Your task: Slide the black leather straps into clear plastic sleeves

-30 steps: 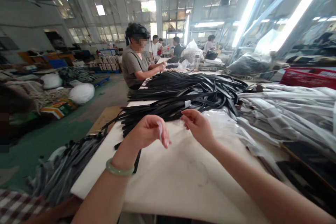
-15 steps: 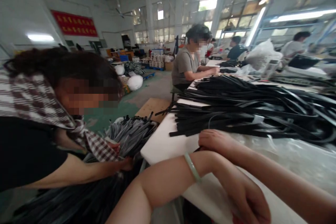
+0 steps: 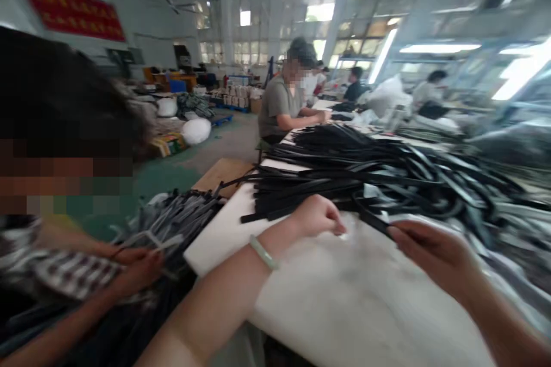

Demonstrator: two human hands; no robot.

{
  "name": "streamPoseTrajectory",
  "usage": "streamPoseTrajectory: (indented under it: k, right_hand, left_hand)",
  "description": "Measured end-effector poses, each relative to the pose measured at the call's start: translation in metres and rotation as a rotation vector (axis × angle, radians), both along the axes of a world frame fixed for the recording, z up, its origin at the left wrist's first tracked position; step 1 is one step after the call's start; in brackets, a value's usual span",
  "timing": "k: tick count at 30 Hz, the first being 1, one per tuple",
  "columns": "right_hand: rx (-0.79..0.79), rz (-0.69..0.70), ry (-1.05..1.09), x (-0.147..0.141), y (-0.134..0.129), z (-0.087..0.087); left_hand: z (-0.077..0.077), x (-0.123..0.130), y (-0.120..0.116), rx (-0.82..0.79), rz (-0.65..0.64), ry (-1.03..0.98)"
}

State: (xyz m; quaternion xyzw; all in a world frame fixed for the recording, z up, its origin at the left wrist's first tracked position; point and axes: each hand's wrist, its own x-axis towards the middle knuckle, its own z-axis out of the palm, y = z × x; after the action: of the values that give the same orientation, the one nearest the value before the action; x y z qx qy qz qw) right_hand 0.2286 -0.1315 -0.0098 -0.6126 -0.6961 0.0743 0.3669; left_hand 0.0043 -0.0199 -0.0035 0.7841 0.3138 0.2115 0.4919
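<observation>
1. Left hand (image 3: 316,217), a jade bangle (image 3: 262,252) on its wrist: fingers pressed together, tips just above the white table top (image 3: 327,309); a small white scrap (image 3: 342,235) sits at the fingertips, too blurred to tell if pinched;
2. Right hand (image 3: 434,258): fingers pinch a thin black strap (image 3: 373,221), which runs up-left from them toward the heap;
3. Beyond the left fingers, a heap of black straps (image 3: 344,183) lies on the table; crinkled plastic sheeting (image 3: 508,223) lies past the right fingers;
4. Well left of the left fingers, a co-worker's hands (image 3: 138,269) hold bundled grey straps (image 3: 172,223); far beyond the fingers, a seated person in a grey shirt (image 3: 278,106) rests both forearms on the table
</observation>
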Motion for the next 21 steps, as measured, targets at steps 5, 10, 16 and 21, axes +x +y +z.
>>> streamPoseTrajectory:
  k: [5,10,16,21]
  right_hand:
    - [-0.041,0.028,-0.056,-0.026,0.006,0.017]
    - [-0.028,0.017,-0.035,-0.020,0.005,0.024]
    - [-0.076,0.073,-0.039,-0.019,0.008,0.022]
    - [-0.079,0.093,-0.058,-0.022,0.009,0.020]
  left_hand:
    - [-0.003,0.000,0.010,0.023,-0.033,-0.027]
    - [-0.004,0.004,0.009,-0.011,-0.052,0.021]
    - [-0.003,0.005,0.010,-0.022,-0.044,0.039]
    - [-0.002,0.003,0.010,-0.002,-0.049,0.031]
